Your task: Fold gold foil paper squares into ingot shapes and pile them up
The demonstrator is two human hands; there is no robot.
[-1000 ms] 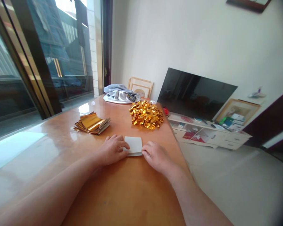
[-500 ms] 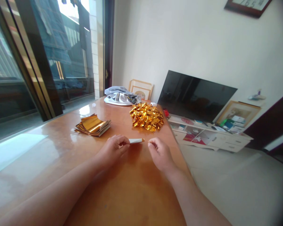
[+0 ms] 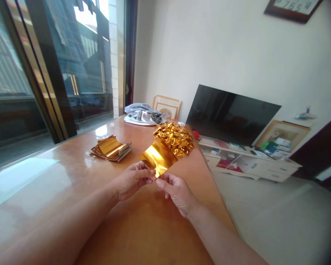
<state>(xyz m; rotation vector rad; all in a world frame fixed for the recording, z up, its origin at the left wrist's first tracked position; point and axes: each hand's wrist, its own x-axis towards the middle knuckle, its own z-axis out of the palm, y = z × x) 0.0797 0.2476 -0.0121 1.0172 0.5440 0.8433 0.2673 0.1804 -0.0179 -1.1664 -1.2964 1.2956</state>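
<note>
Between my two hands is a square sheet of gold foil paper [image 3: 160, 155], its shiny side up and slightly curved. My left hand [image 3: 136, 179] pinches it at the near left edge. At the near corner, the thumb and fingers of my right hand [image 3: 175, 188] are closed on it too. Beyond the sheet lies a heap of folded gold foil pieces [image 3: 179, 138], partly covered by the sheet. To the left, a loose stack of gold foil sheets [image 3: 111, 148] rests on the table, its edges curling up.
The glossy wooden table [image 3: 143, 228] has its right edge near my right forearm. A bundle of grey-blue cloth [image 3: 145, 114] sits at the far end. Past the table stand a television [image 3: 231, 114] and a white cabinet [image 3: 253, 167]. Glass doors [image 3: 82, 73] are on the left.
The foil sheet, earlier seen as a thin pale strip in my left hand, now shows its gold face. My right hand has moved left and taken hold of it.
</note>
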